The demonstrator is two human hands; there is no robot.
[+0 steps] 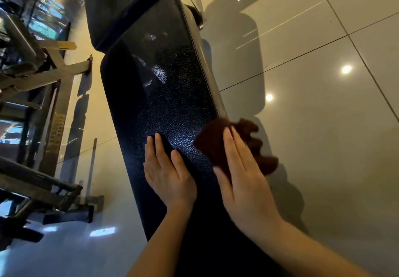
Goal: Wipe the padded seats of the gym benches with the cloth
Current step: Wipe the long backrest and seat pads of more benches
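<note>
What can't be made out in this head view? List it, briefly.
- Dark red-brown fuzzy cloth: motion-blurred, partly covered by the right hand.
- Black textured padded bench seat: near end cut off by the bottom edge and hidden by both forearms.
- Left hand: palm contact hidden, only its back shows.
- Metal gym frame: blurred, cropped at the left edge.

Gym floor. Evidence: long black padded bench [172, 95] with grained vinyl cover; metal equipment frames [43, 78] at left; glossy large-format floor tiles [323, 82] reflecting ceiling lights.
</note>
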